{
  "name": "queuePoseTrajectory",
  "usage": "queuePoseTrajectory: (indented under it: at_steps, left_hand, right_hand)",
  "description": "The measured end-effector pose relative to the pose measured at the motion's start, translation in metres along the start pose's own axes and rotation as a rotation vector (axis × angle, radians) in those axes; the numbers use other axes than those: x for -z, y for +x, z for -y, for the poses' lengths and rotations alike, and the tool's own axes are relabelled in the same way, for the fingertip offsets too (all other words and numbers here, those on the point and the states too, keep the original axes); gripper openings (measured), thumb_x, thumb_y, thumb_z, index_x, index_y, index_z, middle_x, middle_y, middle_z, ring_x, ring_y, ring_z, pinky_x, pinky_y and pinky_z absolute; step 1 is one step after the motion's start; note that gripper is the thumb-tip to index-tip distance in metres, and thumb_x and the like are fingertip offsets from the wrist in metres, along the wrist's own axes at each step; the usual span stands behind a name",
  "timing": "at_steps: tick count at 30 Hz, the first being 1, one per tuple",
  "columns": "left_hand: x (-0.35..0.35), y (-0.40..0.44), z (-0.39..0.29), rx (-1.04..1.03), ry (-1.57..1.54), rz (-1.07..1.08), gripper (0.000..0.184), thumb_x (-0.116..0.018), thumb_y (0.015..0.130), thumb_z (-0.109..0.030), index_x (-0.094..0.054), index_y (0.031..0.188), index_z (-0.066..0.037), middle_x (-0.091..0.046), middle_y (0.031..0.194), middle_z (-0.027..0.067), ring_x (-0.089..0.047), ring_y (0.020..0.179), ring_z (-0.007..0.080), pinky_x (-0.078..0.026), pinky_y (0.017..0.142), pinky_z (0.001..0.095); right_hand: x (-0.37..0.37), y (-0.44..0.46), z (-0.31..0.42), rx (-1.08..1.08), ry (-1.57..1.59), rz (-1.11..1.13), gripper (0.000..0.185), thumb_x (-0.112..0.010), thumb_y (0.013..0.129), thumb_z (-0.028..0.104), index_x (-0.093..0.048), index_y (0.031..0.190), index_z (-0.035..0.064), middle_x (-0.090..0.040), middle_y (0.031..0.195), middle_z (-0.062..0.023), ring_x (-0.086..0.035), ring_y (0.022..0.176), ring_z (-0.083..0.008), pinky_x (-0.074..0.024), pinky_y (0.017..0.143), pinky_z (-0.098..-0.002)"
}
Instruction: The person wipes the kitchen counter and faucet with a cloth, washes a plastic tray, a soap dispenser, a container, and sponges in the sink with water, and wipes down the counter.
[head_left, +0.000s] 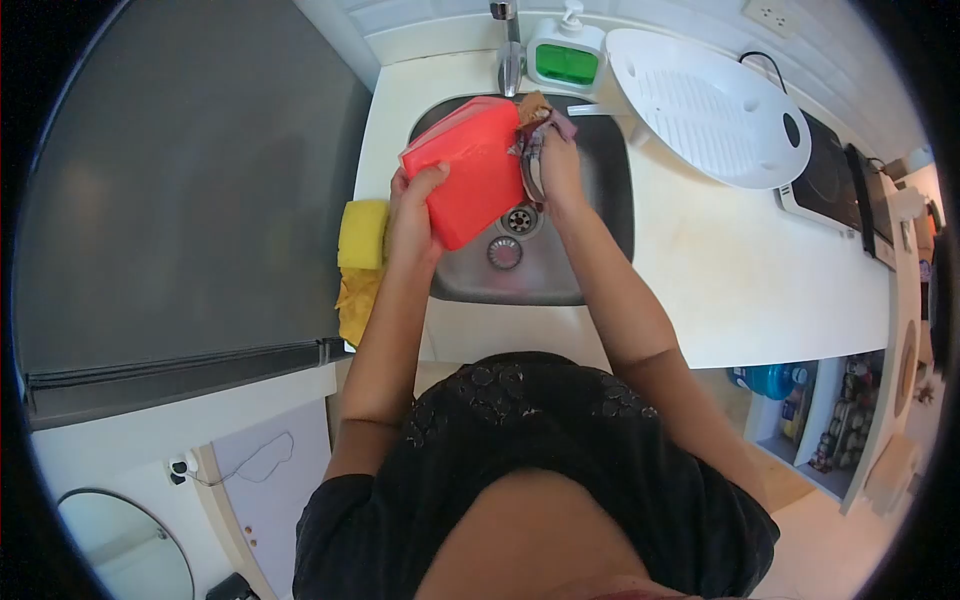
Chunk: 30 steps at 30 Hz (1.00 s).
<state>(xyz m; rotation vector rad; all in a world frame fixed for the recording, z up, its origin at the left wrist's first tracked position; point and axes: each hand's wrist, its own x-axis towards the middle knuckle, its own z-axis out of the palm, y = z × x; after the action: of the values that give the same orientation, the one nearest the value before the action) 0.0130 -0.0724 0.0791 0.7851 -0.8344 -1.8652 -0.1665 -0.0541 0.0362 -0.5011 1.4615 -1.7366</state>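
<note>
A red plastic container (475, 180) is held tilted over the metal sink (590, 270). My left hand (412, 215) grips its lower left side, thumb across the face turned up to me. In my right hand (560, 170) is a bunched, multicoloured cloth (532, 135), pressed against the container's right side; some of those fingers are hidden behind it. Below them show the drain (519, 220) and a round metal strainer (504, 253) lying on the sink floor.
Behind the sink stand a faucet (508, 60) and a soap dispenser (566, 55) with green liquid. To the right are a white drain rack (710, 110) and a black cooktop (830, 165). A yellow sponge (362, 235) and yellow cloth (357, 300) lie at the left edge, beside a grey fridge (180, 200).
</note>
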Motion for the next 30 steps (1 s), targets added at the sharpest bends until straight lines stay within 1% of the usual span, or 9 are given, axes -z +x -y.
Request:
queuePoseTrajectory:
  at_steps: [7, 13, 17, 20, 22, 24, 26, 28, 30]
  left_hand:
    - [-0.004, -0.003, -0.006, -0.119, 0.047, -0.128, 0.066, -0.071, 0.070, -0.006, -0.031, 0.122, -0.004, -0.046, 0.113, 0.0123, -0.051, 0.102, 0.0218, -0.047, 0.085, 0.0361]
    - [-0.010, 0.005, 0.009, -0.304, 0.236, -0.194, 0.070, -0.071, 0.069, -0.004, -0.029, 0.124, -0.003, -0.047, 0.113, 0.0121, -0.050, 0.104, 0.0214, -0.046, 0.085, 0.0353]
    - [-0.016, 0.014, -0.005, -0.215, 0.083, -0.096, 0.058, -0.067, 0.076, -0.015, -0.036, 0.124, -0.003, -0.050, 0.114, 0.0110, -0.053, 0.102, 0.0213, -0.045, 0.088, 0.0353]
    - [-0.019, 0.012, -0.020, -0.120, -0.025, -0.040, 0.052, -0.063, 0.080, -0.023, -0.041, 0.123, -0.004, -0.052, 0.117, 0.0112, -0.054, 0.104, 0.0233, -0.045, 0.090, 0.0372]
    - [-0.024, 0.006, -0.030, -0.197, -0.173, -0.053, 0.059, -0.059, 0.081, -0.034, -0.039, 0.128, -0.004, -0.050, 0.126, 0.0130, -0.051, 0.113, 0.0268, -0.042, 0.095, 0.0431]
    - [-0.005, 0.011, -0.038, -0.220, -0.186, 0.026, 0.062, -0.061, 0.079, -0.034, -0.039, 0.128, -0.004, -0.050, 0.126, 0.0135, -0.051, 0.113, 0.0281, -0.043, 0.095, 0.0437]
    - [0.017, 0.017, -0.046, -0.247, -0.203, 0.107, 0.065, -0.064, 0.077, -0.033, -0.039, 0.129, -0.004, -0.050, 0.126, 0.0140, -0.051, 0.112, 0.0294, -0.043, 0.094, 0.0444]
    - [0.035, 0.012, -0.047, -0.239, -0.228, 0.275, 0.065, -0.066, 0.075, -0.029, -0.040, 0.127, 0.000, -0.050, 0.124, 0.0146, -0.051, 0.112, 0.0284, -0.043, 0.094, 0.0437]
    - [0.042, 0.010, -0.045, -0.215, -0.174, 0.303, 0.067, -0.068, 0.073, -0.029, -0.040, 0.127, 0.000, -0.050, 0.124, 0.0149, -0.051, 0.113, 0.0289, -0.043, 0.095, 0.0439]
  right_hand:
    - [0.027, -0.003, -0.040, -0.324, 0.693, -0.033, 0.027, -0.039, 0.092, 0.032, -0.051, 0.084, 0.0092, -0.054, 0.071, -0.0073, -0.055, 0.057, -0.0217, -0.0496, 0.053, -0.0362]
    - [-0.016, -0.053, 0.018, -0.520, 0.703, 0.127, 0.025, -0.039, 0.092, 0.030, -0.053, 0.088, 0.0095, -0.056, 0.076, -0.0065, -0.058, 0.066, -0.0208, -0.0471, 0.048, -0.0330]
    - [-0.054, -0.070, -0.024, 0.145, 0.428, 0.021, 0.024, -0.036, 0.093, 0.026, -0.051, 0.089, 0.0074, -0.056, 0.080, -0.0089, -0.058, 0.071, -0.0250, -0.0486, 0.058, -0.0397]
    - [-0.034, -0.092, -0.044, 0.690, -0.307, 0.274, 0.021, -0.035, 0.092, 0.022, -0.049, 0.092, 0.0056, -0.056, 0.088, -0.0115, -0.058, 0.082, -0.0265, -0.0466, 0.074, -0.0399]
    - [-0.019, -0.094, -0.050, 0.805, -0.370, 0.473, 0.022, -0.035, 0.091, 0.020, -0.048, 0.091, 0.0027, -0.056, 0.094, -0.0141, -0.056, 0.093, -0.0266, -0.0418, 0.084, -0.0382]
    - [0.000, -0.088, -0.053, 0.397, -0.255, 0.361, 0.023, -0.036, 0.092, 0.021, -0.047, 0.095, 0.0012, -0.056, 0.099, -0.0151, -0.055, 0.097, -0.0266, -0.0421, 0.084, -0.0375]
    - [0.010, -0.070, -0.030, 0.375, -0.263, -0.083, 0.021, -0.041, 0.090, 0.010, -0.049, 0.108, 0.0018, -0.058, 0.100, -0.0139, -0.057, 0.094, -0.0228, -0.0425, 0.085, -0.0352]
    - [0.016, -0.048, 0.021, 0.505, 0.223, 0.054, 0.024, -0.039, 0.091, 0.009, -0.047, 0.111, -0.0004, -0.058, 0.103, -0.0137, -0.057, 0.093, -0.0195, -0.0430, 0.085, -0.0334]
    - [0.010, -0.052, 0.083, 0.589, 0.241, 0.244, 0.027, -0.041, 0.092, 0.011, -0.047, 0.117, 0.0002, -0.056, 0.111, -0.0135, -0.055, 0.101, -0.0204, -0.0421, 0.088, -0.0318]
